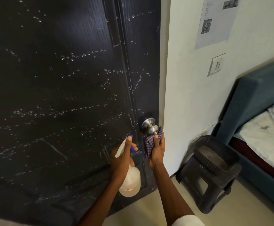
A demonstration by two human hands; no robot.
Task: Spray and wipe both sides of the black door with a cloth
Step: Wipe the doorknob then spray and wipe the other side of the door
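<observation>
The door (pixel 59 95) fills the frame from 9 to 1 o'clock, its face beaded with rows of droplets and a few runs, so this side looks sprayed but not yet wiped. At about 5 o'clock from the centre the left hand (pixel 122 158) is wrapped round the neck of the bottle (pixel 130 180), forefinger laid along the top of the head toward the blue nozzle, which points at the door; held so, the bottle is ready for another squirt while staying out of the cloth's way. Just right of it the right hand (pixel 157 150) grasps the bunched checked cloth (pixel 151 144), thumb pressed on its front, and holds it against the door's edge directly under the knob (pixel 149 126), touching it. I judge the wiping starts here because the knob and latch edge collect drips. A dark stool (pixel 209 173) stands at 4 o'clock by the wall, a bed (pixel 263 124) at 3, a switch (pixel 216 64) at 2; they play no part
</observation>
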